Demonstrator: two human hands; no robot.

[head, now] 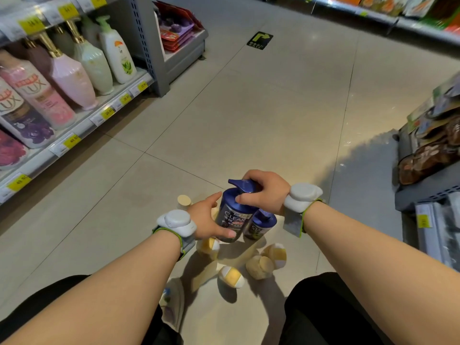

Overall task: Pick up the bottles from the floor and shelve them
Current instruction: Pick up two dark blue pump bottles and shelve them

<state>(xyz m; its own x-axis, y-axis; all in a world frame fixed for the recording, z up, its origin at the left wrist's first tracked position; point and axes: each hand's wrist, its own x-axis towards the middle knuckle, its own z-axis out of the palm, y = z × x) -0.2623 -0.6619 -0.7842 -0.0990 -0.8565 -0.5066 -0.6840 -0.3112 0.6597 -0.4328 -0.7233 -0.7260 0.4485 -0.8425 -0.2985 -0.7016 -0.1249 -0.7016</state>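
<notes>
Blue bottle partly hidden by both hands: right hand grips its pump, left hand clasps its side.

A large dark blue pump bottle marked CLEAR stands just below the middle of the frame, tilted slightly, with my fingers over its pump head and my other fingers against its label. A smaller blue pump bottle stands upright touching its right side. Below them, several yellow-and-white bottles lie tipped over on the floor, and one cream-capped bottle shows just left of the big one.
</notes>
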